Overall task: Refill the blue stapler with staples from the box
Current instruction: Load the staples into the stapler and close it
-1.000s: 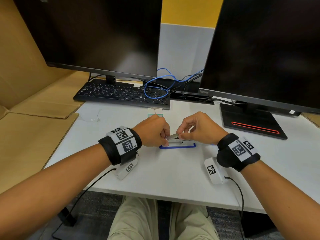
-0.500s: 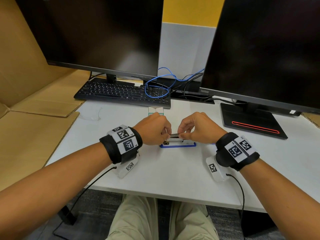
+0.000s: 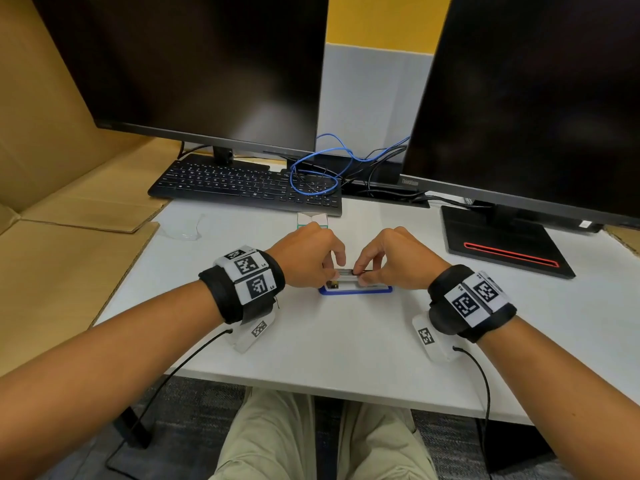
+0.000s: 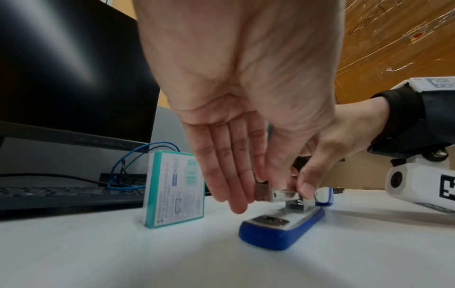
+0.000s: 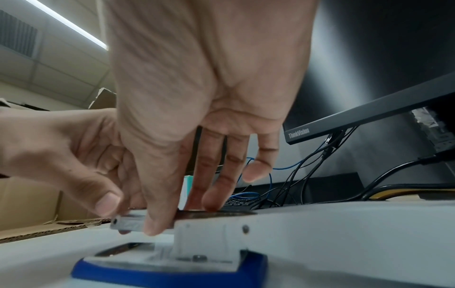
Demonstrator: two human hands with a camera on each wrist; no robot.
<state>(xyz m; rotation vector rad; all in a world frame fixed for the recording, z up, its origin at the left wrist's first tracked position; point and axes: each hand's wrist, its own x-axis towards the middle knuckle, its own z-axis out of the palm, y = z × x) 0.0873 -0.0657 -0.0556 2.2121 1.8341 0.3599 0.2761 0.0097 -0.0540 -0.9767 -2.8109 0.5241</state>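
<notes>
The blue stapler (image 3: 356, 290) lies opened flat in the middle of the white desk (image 3: 329, 341), its blue base (image 4: 278, 233) down and its metal magazine (image 4: 283, 194) raised above it. My left hand (image 3: 332, 263) pinches the magazine's front end, thumb on the near side. My right hand (image 3: 360, 271) pinches across the magazine (image 5: 128, 222) further back, thumb in front and fingers behind; a strip of staples seems to lie under its fingers. The teal and white staple box (image 4: 176, 187) stands upright just behind my left hand, also seen in the head view as the box (image 3: 312, 220).
A black keyboard (image 3: 242, 187) and blue and black cables (image 3: 318, 174) lie behind the box under two dark monitors. A black monitor base (image 3: 502, 240) sits at the right. Cardboard (image 3: 69, 237) borders the desk's left edge, with a clear plastic scrap (image 3: 183, 228) near it.
The metal strip held tilted between my hands a second ago now lies level on the magazine. Both hands have come lower and closer over the stapler.
</notes>
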